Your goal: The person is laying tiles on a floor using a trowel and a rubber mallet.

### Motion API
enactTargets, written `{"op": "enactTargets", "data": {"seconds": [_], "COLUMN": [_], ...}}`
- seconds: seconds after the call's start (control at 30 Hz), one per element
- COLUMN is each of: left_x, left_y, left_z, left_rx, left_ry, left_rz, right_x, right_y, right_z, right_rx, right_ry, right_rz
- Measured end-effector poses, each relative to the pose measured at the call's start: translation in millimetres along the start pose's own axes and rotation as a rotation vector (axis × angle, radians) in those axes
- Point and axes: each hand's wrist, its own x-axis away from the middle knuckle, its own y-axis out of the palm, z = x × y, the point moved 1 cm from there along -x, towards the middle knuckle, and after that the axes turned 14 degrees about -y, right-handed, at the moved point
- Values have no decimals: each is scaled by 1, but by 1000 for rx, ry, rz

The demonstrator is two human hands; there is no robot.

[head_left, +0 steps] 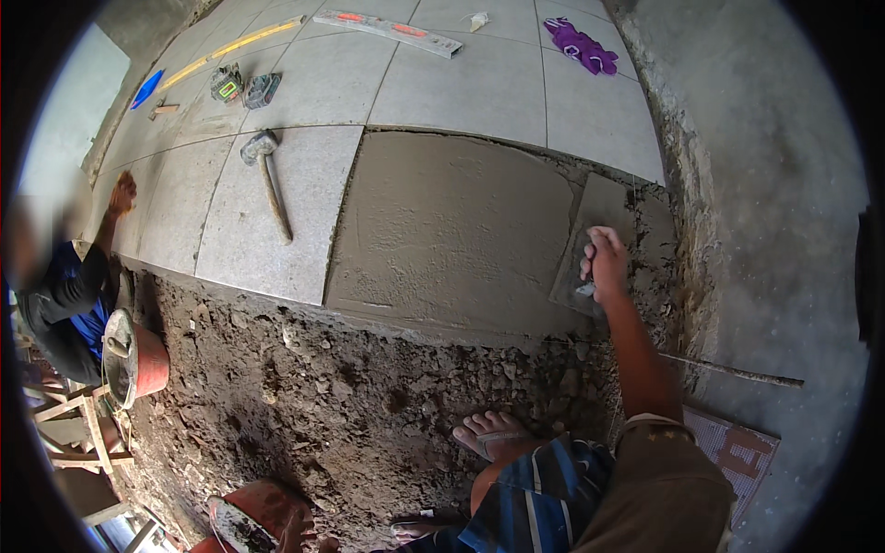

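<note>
My right hand [607,263] is closed around the handle of a flat rectangular plastering trowel [604,198], its blade lying at the right end of a smoothed bed of wet grey mortar [442,221]. At the lower edge, my left hand [300,533] shows only in part, dark, beside a mortar-smeared orange bucket [267,505]. Its fingers are too unclear to read. Left of the mortar, a mallet [267,184] with a wooden handle lies on a pale floor tile [313,170].
Another person [69,290] crouches at the left near a red bucket [147,359]. Rubble soil [304,387] surrounds my feet. On the far tiles lie a spirit level [387,32], a yellow folded rule [235,46], a tape measure [226,83] and a purple cloth [581,46]. A wall [774,230] stands right.
</note>
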Motion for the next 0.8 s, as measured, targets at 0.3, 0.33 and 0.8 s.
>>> {"op": "enactTargets", "data": {"seconds": [0.3,0.33,0.8], "left_x": [1,4,22], "left_y": [9,8,2], "left_z": [2,0,-16], "left_rx": [17,20,172], "left_ry": [108,142,-120], "left_rz": [41,70,-26], "right_x": [2,2,33], "right_y": [89,100,270], "right_z": [2,3,13], "right_rx": [-168,-195,-103], "right_ry": [68,83,167], "right_rz": [-197,-129,-790]}}
